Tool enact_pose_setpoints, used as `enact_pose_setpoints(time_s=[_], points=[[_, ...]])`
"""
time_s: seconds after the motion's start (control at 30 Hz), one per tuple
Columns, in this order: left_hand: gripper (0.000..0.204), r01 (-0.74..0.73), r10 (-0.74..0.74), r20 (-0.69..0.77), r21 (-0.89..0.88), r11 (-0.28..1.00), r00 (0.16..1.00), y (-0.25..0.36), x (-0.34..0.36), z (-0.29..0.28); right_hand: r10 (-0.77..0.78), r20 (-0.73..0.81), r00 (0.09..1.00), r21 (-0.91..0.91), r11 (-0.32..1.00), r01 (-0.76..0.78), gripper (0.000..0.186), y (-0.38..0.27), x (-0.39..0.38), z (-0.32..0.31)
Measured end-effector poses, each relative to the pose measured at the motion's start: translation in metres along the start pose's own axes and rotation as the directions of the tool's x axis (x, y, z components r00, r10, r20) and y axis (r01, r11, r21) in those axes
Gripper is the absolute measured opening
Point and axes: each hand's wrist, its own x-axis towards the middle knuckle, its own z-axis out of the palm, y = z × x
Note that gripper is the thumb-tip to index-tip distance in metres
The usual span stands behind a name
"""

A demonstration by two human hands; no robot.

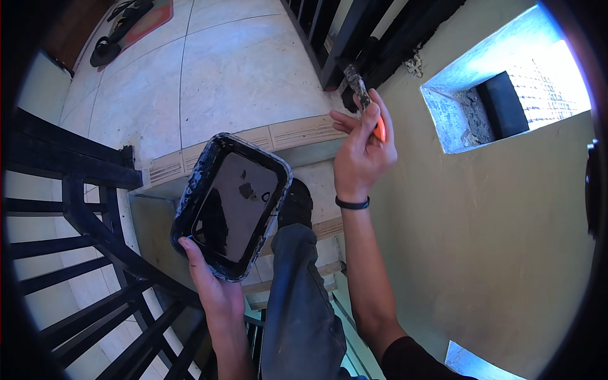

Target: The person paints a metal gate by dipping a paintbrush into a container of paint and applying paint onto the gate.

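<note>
My left hand (214, 285) grips the near edge of a rectangular black tray (182, 206), thumb over its rim. Dark paint (244, 212) lies in the tray, its surface glossy, and dried smears cover the outer walls. Raised to the right, my right hand (366, 149) is closed around the orange handle of a paintbrush (362, 95). Dark paint coats the upper part of the brush. Its tip is close to the foot of a black railing post (354, 44), and I cannot tell whether they touch.
A black stair railing (95, 221) runs along the left. My shoe (295, 204) stands on a stair below the tiled landing (247, 76). Sandals (120, 31) lie on a reddish mat at the far left. A wall with a recessed window opening (443, 120) rises on the right.
</note>
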Motion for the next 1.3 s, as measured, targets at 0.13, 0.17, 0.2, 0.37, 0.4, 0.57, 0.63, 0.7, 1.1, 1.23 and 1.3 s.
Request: enact_pose_setpoints(time_s=[0.13, 0.17, 0.2, 0.37, 0.4, 0.57, 0.63, 0.7, 1.1, 1.23, 1.3], points=[[0.068, 0.009, -0.009, 0.007, 0.024, 1.0, 1.0, 0.002, -0.001, -0.002, -0.188, 0.036, 0.981, -0.159, 0.968, 0.192, 0.033, 0.02, -0.02, -0.011], [0.068, 0.011, -0.011, 0.011, 0.022, 1.0, 1.0, 0.001, -0.001, -0.001, -0.182, 0.101, 0.978, -0.275, 0.94, 0.203, 0.032, 0.033, -0.024, -0.014], [0.069, 0.013, -0.013, 0.014, 0.023, 1.0, 1.0, 0.0, -0.002, 0.001, -0.166, 0.164, 0.972, -0.385, 0.897, 0.218, 0.032, 0.048, -0.028, -0.018], [0.069, 0.01, -0.01, 0.006, 0.02, 1.0, 1.0, 0.001, -0.001, -0.003, -0.035, 0.076, 0.996, -0.272, 0.961, 0.054, 0.032, 0.057, -0.04, -0.021], [0.069, 0.012, -0.012, 0.012, 0.023, 1.0, 1.0, 0.002, -0.002, -0.005, 0.07, 0.015, 0.997, -0.171, 0.983, -0.067, 0.033, 0.058, -0.041, -0.018], [0.063, 0.0, 0.0, -0.036, -0.009, 1.0, 0.999, 0.002, -0.002, 0.0, 0.318, -0.08, 0.945, 0.137, 0.942, -0.306, 0.041, 0.045, -0.02, 0.001], [0.063, 0.001, -0.001, -0.034, -0.002, 1.0, 0.999, 0.003, -0.002, -0.001, 0.375, -0.053, 0.926, 0.264, 0.899, -0.349, 0.046, 0.031, -0.013, 0.007], [0.063, -0.005, 0.004, -0.022, -0.009, 1.0, 1.0, 0.005, -0.002, -0.001, 0.384, -0.063, 0.921, 0.263, 0.897, -0.355, 0.047, 0.023, -0.012, -0.001], [0.065, 0.004, -0.004, -0.01, -0.012, 1.0, 1.0, 0.001, 0.0, 0.005, 0.454, -0.096, 0.886, 0.237, 0.875, -0.422, 0.048, 0.051, -0.012, -0.01], [0.065, 0.005, -0.006, -0.032, -0.005, 1.0, 0.999, 0.002, -0.003, 0.001, 0.436, -0.038, 0.899, 0.241, 0.877, -0.415, 0.047, 0.048, -0.015, 0.001], [0.067, 0.006, -0.006, -0.022, 0.014, 1.0, 1.0, 0.002, -0.003, -0.002, 0.446, -0.035, 0.895, 0.251, 0.87, -0.424, 0.047, 0.039, -0.014, -0.004]])
